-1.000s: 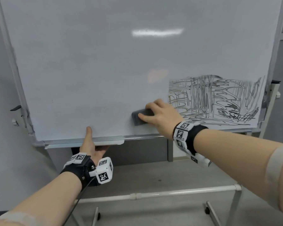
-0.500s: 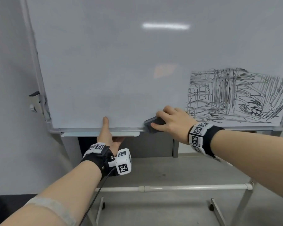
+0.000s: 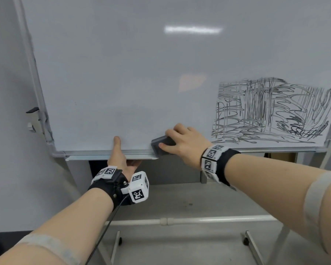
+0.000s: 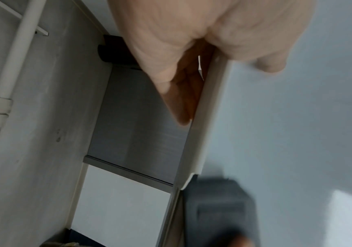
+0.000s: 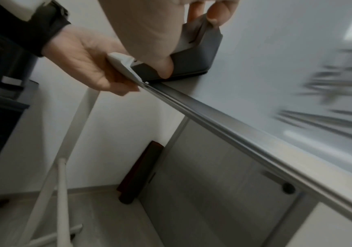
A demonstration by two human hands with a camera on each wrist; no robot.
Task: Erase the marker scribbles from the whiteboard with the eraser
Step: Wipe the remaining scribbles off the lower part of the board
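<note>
The whiteboard (image 3: 141, 83) stands upright on a wheeled frame. Black marker scribbles (image 3: 271, 111) cover its lower right corner. My right hand (image 3: 182, 139) grips the dark grey eraser (image 3: 160, 145) and holds it flat on the board at the bottom edge, left of the scribbles. In the right wrist view the eraser (image 5: 194, 56) sits just above the rail, with the thumb and fingertips (image 5: 217, 15) round it. My left hand (image 3: 120, 155) holds the white marker tray (image 3: 96, 157) from below, thumb up on the board. In the left wrist view its fingers (image 4: 183, 93) lie under the tray (image 4: 204, 117).
The board's aluminium bottom rail (image 3: 256, 149) runs right of the eraser. A white crossbar (image 3: 199, 219) and legs with castors (image 3: 246, 240) stand below on the grey floor. A clamp knob (image 3: 33, 110) sticks out at the left edge. A grey wall lies to the left.
The right hand slid the eraser down from the lower board to the bottom edge. The left hand kept its hold on the tray. My view shifted left.
</note>
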